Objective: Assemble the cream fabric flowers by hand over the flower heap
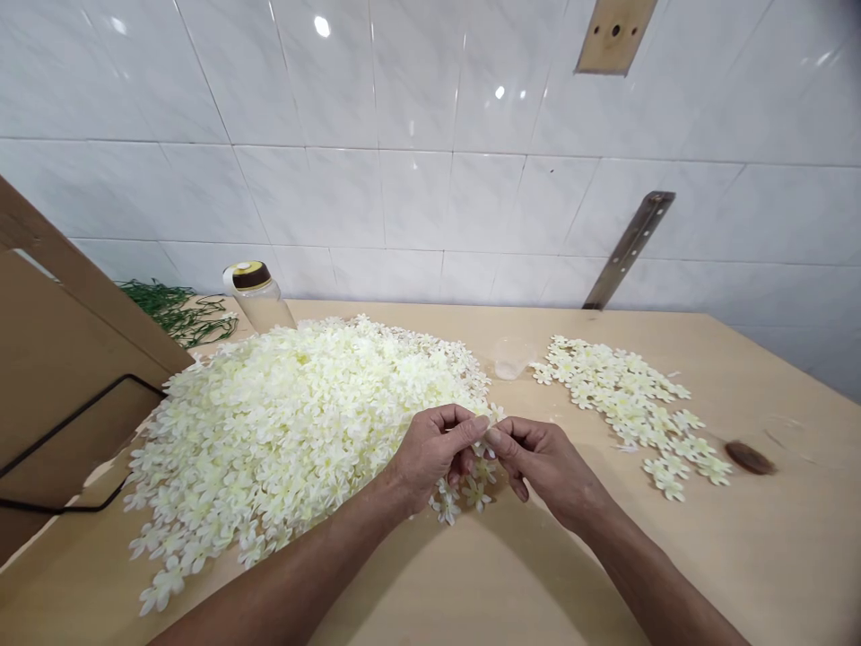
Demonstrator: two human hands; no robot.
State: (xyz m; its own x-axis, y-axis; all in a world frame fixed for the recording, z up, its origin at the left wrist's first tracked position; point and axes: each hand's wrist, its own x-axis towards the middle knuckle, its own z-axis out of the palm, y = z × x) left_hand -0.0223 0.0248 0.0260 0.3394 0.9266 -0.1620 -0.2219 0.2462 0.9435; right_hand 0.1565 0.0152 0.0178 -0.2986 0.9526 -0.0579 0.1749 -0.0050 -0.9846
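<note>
My left hand and my right hand meet at the right edge of a large pile of white-yellow artificial flowers. The fingertips of both pinch a small white flower between them, mostly covered by the fingers. Just below my left hand, a few loose blossoms lie at the pile's edge. To the right of my hands, a smaller spread of similar flowers lies flat on the light wooden table.
A clear bottle with a brown and yellow lid stands behind the pile. Green stems lie at the back left, by a brown board. A clear plastic cup and a dark reddish-brown object are on the table.
</note>
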